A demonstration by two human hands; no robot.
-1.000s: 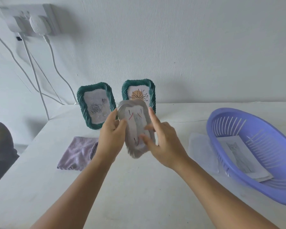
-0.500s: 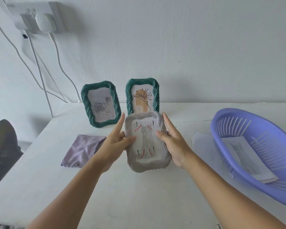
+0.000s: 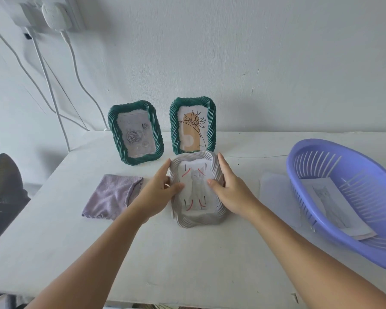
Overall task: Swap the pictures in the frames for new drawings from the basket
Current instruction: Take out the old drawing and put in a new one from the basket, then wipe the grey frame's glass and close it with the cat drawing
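Head view: grey frame (image 3: 197, 217) with cat drawing (image 3: 197, 186) mid table (image 3: 187, 264), gripped at both sides by left hand (image 3: 157, 192) and right hand (image 3: 233, 191), thumbs pressing the drawing; two green frames (image 3: 135, 134) far, purple basket (image 3: 348, 197) right, cloth (image 3: 113, 196) left

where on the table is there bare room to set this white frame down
Bare tabletop lies near the front edge, between the forearms. It is crowded behind: two green frames, purple cloth to the left, paper sheet and purple basket to the right.
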